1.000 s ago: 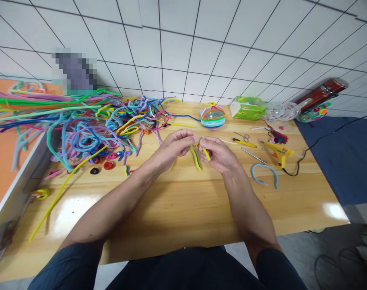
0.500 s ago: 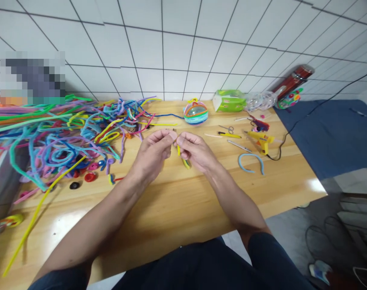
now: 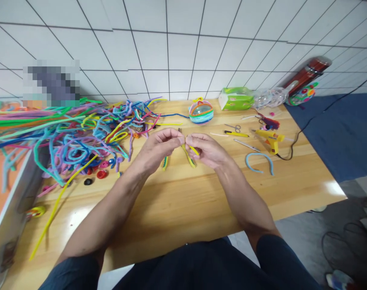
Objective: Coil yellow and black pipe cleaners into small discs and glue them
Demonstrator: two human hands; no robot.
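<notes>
My left hand (image 3: 164,148) and my right hand (image 3: 208,149) meet fingertip to fingertip above the middle of the table. Between them is a short piece of yellow pipe cleaner (image 3: 194,150), its end poking out below my right thumb. Both hands are closed in a pinch; the part between the fingertips is mostly hidden. Beneath the hands lie pliers with yellow-green handles (image 3: 190,159), partly covered by my left hand. Behind stands a clear ball wrapped in coloured pipe cleaners (image 3: 201,117).
A tangled heap of pipe cleaners (image 3: 77,133) covers the left side, with a long yellow one (image 3: 58,197) in front. To the right lie scissors (image 3: 237,128), a yellow cutter knife (image 3: 239,134), a glue gun (image 3: 271,140) and a bent blue pipe cleaner (image 3: 246,161).
The view has swung a little to the left. The yellow piece, which hung down between my hands, now slants under my right thumb. More of the pliers' handles shows.
</notes>
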